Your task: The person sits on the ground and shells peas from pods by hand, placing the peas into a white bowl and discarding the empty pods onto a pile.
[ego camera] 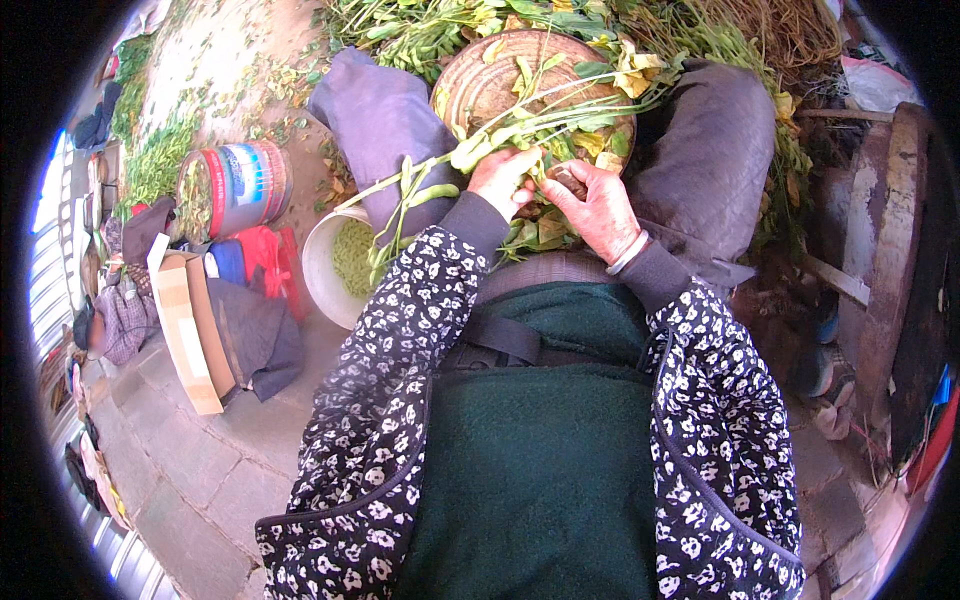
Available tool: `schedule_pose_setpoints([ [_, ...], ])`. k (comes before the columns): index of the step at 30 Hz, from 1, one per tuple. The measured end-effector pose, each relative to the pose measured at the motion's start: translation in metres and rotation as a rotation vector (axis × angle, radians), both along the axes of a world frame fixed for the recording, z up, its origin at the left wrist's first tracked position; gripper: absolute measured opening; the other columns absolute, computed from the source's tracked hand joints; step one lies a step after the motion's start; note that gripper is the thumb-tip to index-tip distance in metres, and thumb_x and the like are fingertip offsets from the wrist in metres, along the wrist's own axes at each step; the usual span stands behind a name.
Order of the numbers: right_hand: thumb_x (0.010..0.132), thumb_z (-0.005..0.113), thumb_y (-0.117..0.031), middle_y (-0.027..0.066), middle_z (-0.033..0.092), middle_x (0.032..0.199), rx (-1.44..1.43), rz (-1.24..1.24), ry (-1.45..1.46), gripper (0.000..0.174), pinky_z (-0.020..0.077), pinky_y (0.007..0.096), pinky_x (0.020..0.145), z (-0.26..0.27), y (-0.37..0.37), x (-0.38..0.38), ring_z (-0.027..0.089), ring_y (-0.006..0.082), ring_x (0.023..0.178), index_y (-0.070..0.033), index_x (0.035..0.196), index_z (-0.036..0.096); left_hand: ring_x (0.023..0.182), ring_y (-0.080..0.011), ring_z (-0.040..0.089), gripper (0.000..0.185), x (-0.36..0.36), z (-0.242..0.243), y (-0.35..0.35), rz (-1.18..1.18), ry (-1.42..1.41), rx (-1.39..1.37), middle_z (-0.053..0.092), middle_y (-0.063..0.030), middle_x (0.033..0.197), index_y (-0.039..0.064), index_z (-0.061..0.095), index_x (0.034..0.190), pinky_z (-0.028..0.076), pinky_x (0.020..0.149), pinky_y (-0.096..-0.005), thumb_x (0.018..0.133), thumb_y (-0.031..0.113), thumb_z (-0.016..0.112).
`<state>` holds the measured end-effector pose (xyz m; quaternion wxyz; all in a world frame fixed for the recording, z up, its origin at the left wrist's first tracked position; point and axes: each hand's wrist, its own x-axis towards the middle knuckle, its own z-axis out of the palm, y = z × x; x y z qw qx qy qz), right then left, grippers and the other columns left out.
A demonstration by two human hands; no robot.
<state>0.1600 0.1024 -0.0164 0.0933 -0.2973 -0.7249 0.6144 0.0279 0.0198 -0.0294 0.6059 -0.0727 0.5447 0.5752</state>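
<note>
My left hand [504,180] grips a green soybean plant [480,150] whose stems stretch from the upper right, across my lap, to the lower left. Pods hang from it beyond my left wrist. Thumb and forefinger of my right hand [596,204] pinch a small yellow-green part of the plant close to the left fingertips; exactly which part is hard to tell. Beyond both hands, between my knees, is a round ridged board [487,75] strewn with leaves. A white bucket [319,266] by my left leg holds shelled green beans [351,256].
Heaped soybean plants [420,37] lie ahead. To the left are a printed tub on its side [251,184], a cardboard box [191,330] with dark cloth, and a red bag [262,255]. A worn wooden frame [892,247] stands at the right.
</note>
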Motion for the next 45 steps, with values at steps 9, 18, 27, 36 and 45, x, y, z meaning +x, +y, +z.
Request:
schedule_pose_setpoints([
  [9, 0.074, 0.059, -0.017, 0.0161, 0.057, 0.070, 0.613, 0.075, -0.048, 0.016, 0.0437, 0.0422, 0.055, 0.014, -0.009, -0.016, 0.056, 0.0353, 0.064, -0.004, 0.076, 0.050, 0.052, -0.0083, 0.047, 0.015, 0.009, -0.014, -0.003, -0.024, 0.284, -0.171, 0.056, -0.0018, 0.077, 0.008, 0.058, 0.093, 0.035, 0.038, -0.0197, 0.085, 0.017, 0.048],
  [18, 0.074, 0.065, -0.026, 0.0146, 0.057, 0.065, 0.242, -0.174, -0.027, 0.023, 0.0458, 0.0371, 0.057, 0.011, 0.001, -0.023, 0.059, 0.0300, 0.062, -0.004, 0.074, 0.059, 0.058, -0.0079, 0.048, 0.023, 0.001, -0.021, -0.020, -0.003, 0.048, 0.061, 0.053, -0.0004, 0.074, 0.003, 0.055, 0.102, 0.040, 0.050, -0.0184, 0.081, 0.000, 0.046],
  [27, 0.076, 0.062, -0.018, 0.0165, 0.059, 0.073, 0.446, -0.108, 0.002, 0.016, 0.0454, 0.0374, 0.061, -0.006, 0.008, -0.043, 0.058, 0.0327, 0.069, -0.003, 0.081, 0.061, 0.047, -0.0070, 0.047, 0.011, 0.014, -0.017, -0.019, -0.026, 0.676, -0.073, 0.053, 0.0009, 0.063, 0.004, 0.061, 0.089, 0.037, 0.041, -0.0190, 0.083, 0.012, 0.056],
  [36, 0.074, 0.062, -0.013, 0.0090, 0.058, 0.081, 0.658, 0.021, 0.035, 0.017, 0.0461, 0.0334, 0.062, 0.007, 0.010, -0.043, 0.059, 0.0250, 0.071, -0.006, 0.090, 0.061, 0.055, -0.0063, 0.046, 0.010, 0.006, -0.007, -0.015, 0.214, 0.103, -0.042, 0.052, 0.0014, 0.071, 0.009, 0.057, 0.091, 0.034, 0.043, -0.0177, 0.084, 0.016, 0.054],
  [45, 0.069, 0.056, -0.014, 0.0055, 0.049, 0.084, 1.054, 0.262, 0.135, 0.014, 0.0488, 0.0326, 0.058, 0.015, 0.023, -0.061, 0.053, 0.0223, 0.083, -0.009, 0.082, 0.053, 0.052, -0.0050, 0.043, 0.007, 0.009, -0.006, -0.012, 0.236, 0.191, -0.026, 0.050, 0.0015, 0.068, 0.009, 0.053, 0.085, 0.030, 0.039, -0.0166, 0.085, 0.016, 0.054],
])
